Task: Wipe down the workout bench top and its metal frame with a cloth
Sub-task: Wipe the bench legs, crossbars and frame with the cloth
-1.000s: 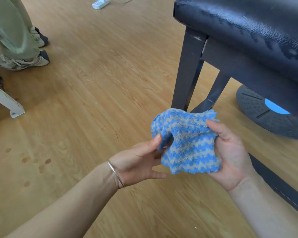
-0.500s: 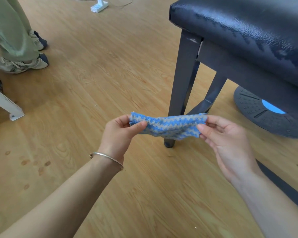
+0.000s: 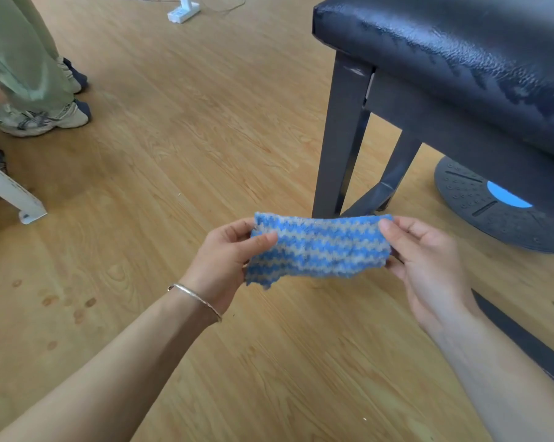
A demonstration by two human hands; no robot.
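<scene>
- Now the cloth point(image 3: 320, 247) is pulled out into a flat band between both hands. A second ago it was bunched in the right palm, and half a second ago it showed only as a thin strip.
- One blue-and-grey zigzag cloth is held in the air just in front of the bench's near leg point(image 3: 342, 138), apart from the leg and from the bench top point(image 3: 460, 59).
- The left hand point(image 3: 218, 266), with one bangle point(image 3: 196, 299) on its wrist, pinches the cloth's left edge, thumb on the near side.
- The right hand point(image 3: 428, 266) pinches the right edge with thumb and curled fingers.
- One bench is in view, with a black padded top above a dark metal frame; two upright legs and one floor bar point(image 3: 524, 339) can be counted.
- One dark round disc point(image 3: 498, 215) with a blue centre lies on the floor under the bench.
- Well to the left of the bench stand another person's two shoes point(image 3: 36, 119), and beyond its end lies one white power strip point(image 3: 183, 11).
</scene>
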